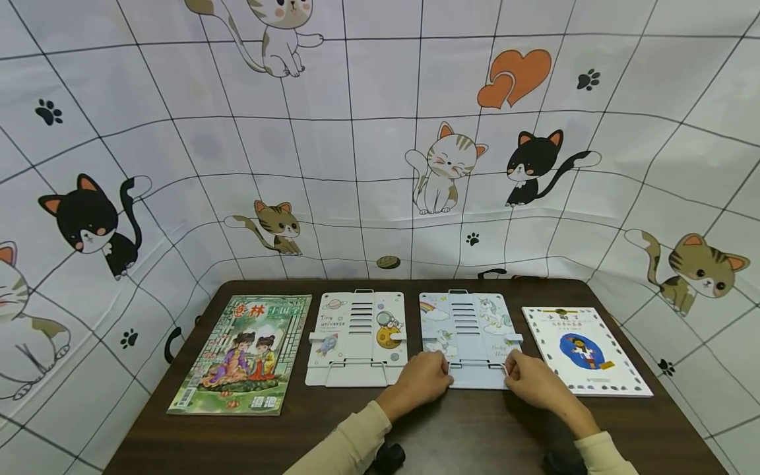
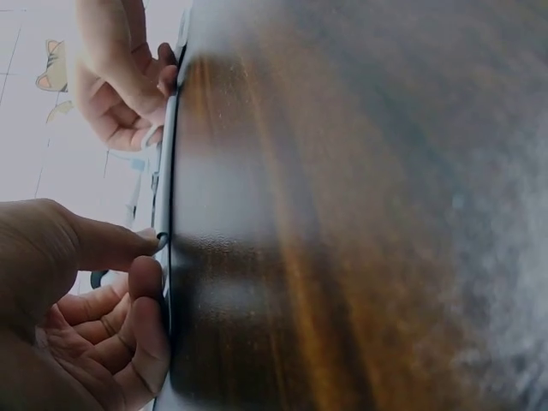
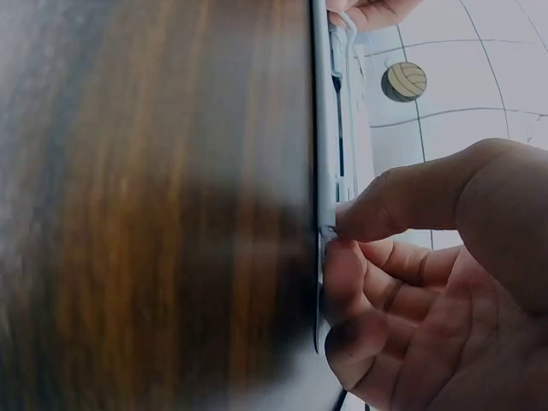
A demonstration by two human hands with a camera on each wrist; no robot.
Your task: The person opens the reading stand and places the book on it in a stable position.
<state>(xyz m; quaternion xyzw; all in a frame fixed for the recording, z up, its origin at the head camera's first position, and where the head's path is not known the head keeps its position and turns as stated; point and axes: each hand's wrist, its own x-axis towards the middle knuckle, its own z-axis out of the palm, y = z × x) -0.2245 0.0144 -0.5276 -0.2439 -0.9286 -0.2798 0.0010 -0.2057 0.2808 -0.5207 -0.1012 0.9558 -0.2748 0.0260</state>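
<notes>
A white reading stand with unicorns and a rainbow [image 1: 466,340] lies flat on the dark wooden table [image 1: 451,435]. My left hand [image 1: 423,377] is at its lower left, thumb and forefinger pinching the metal wire bracket [image 1: 475,363] near the front edge. At the lower right my right hand [image 1: 533,380] pinches the other side of the same bracket. Close up, the left hand [image 2: 94,300] has its fingertips right at the stand's thin edge [image 2: 168,163]. The right wrist view shows my right hand [image 3: 428,274] with thumb and forefinger meeting at that edge.
Left of this stand lies a similar one with planets [image 1: 356,376], and further left a green illustrated magazine [image 1: 240,356]. A white book with a blue circle [image 1: 584,353] lies to the right. Behind the table hangs a cat-patterned cloth [image 1: 380,145].
</notes>
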